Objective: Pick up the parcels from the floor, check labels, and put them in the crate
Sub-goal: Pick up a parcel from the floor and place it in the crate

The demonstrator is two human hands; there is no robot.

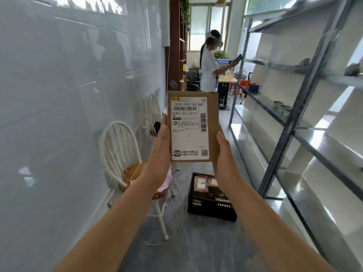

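A flat brown cardboard parcel [213, 116] is held upright in front of me, its white shipping label [189, 128] with barcodes facing the camera. My left hand [160, 152] grips its left edge and my right hand [225, 156] grips its lower right edge. Below the parcel, on the grey floor, stands a black plastic crate [208, 208] with several brown parcels [202, 185] inside it.
Two white spindle-back chairs [117, 150] stand against the white wall on the left, a pink cloth on the nearer one. A tall metal shelving rack [298, 107] lines the right side. A person in white [209, 65] stands farther down the aisle.
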